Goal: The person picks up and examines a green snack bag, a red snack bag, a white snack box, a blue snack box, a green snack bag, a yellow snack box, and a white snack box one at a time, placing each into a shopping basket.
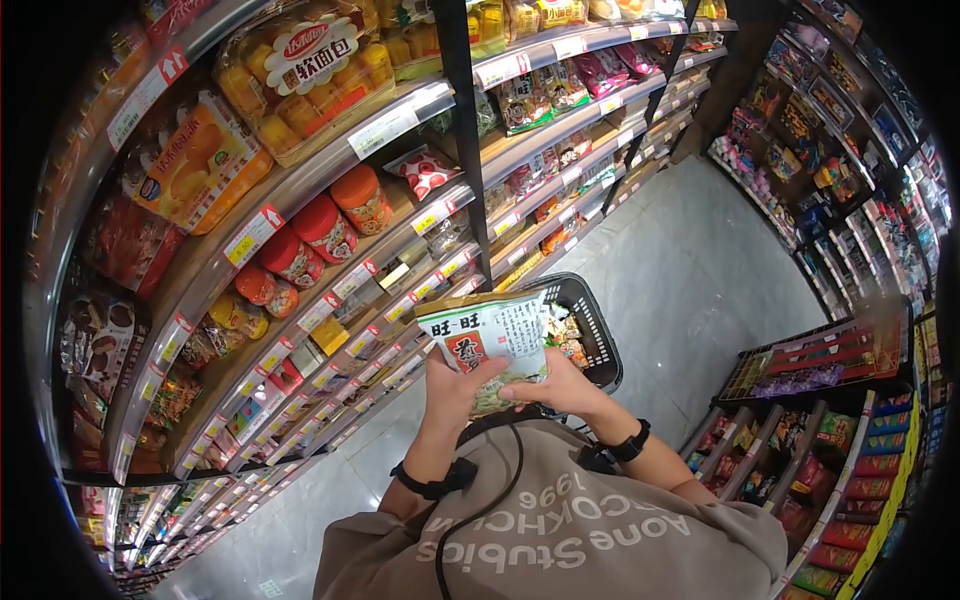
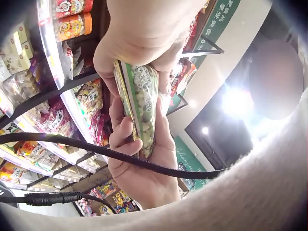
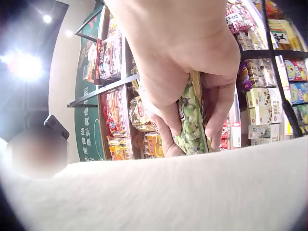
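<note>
A snack bag (image 1: 505,325) with white, green and gold printing is held up in front of the person's chest, over the basket. My left hand (image 1: 455,390) grips its left edge, thumb across the printed face. On the opposite edge my right hand (image 1: 562,385) pinches it, thumb also on the front. Seen edge-on in the left wrist view, the bag (image 2: 145,101) shows a green side with pale round pieces pictured on it. The right wrist view has fingers on both sides of the bag (image 3: 191,120).
A black shopping basket (image 1: 603,335) with packaged goods inside sits just beyond the bag. Tall shelves (image 1: 400,120) of packaged bread and snacks run along the left. A low snack rack (image 1: 800,440) stands at the right, with grey floor (image 1: 660,240) between. A dark cable (image 2: 96,151) crosses the left wrist view.
</note>
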### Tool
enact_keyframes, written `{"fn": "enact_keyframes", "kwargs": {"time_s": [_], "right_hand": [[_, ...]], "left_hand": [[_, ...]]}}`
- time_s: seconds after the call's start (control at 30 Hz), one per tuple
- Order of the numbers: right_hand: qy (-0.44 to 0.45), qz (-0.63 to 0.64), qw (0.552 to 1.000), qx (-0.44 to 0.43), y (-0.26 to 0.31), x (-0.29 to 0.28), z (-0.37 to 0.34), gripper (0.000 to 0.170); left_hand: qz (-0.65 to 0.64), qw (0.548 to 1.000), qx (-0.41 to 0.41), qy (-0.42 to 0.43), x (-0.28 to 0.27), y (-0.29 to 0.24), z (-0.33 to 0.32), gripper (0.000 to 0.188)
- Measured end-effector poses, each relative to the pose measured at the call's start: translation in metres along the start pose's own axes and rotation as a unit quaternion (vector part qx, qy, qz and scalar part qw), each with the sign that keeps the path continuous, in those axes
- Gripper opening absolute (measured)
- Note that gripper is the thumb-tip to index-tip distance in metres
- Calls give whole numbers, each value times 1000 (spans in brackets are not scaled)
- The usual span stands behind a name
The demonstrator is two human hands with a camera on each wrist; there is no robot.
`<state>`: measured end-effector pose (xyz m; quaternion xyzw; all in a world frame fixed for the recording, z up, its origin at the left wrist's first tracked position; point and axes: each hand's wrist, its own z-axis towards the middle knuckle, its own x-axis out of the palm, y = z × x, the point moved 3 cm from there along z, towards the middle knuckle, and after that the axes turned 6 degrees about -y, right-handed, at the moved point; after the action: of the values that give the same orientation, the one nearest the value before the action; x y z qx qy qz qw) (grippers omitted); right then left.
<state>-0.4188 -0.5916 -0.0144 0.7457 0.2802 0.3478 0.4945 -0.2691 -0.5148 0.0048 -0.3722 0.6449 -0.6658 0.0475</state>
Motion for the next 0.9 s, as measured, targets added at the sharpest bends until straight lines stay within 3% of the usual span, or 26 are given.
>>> {"fn": "enact_keyframes", "kwargs": {"time_s": [0.3,0.4,0.53,0.8,0.9], "right_hand": [[30,-19,999,2,-3,-3,1,47],[52,-60,995,-65,10,-3,1,54],[66,-48,995,-59,1,-10,2,62],[74,-65,988,-117,11,-17,-7,86],[46,-60,988,-131,21,-15,-11,72]], "left_hand": [[-4,1000,18,-2,-4,3,-3,47],[10,1000,19,-11,-7,7,-3,48],[30,999,19,-5,-8,6,-4,52],[17,995,29,93,-2,11,-10,66],[25,995,8,100,0,16,-13,68]]}}
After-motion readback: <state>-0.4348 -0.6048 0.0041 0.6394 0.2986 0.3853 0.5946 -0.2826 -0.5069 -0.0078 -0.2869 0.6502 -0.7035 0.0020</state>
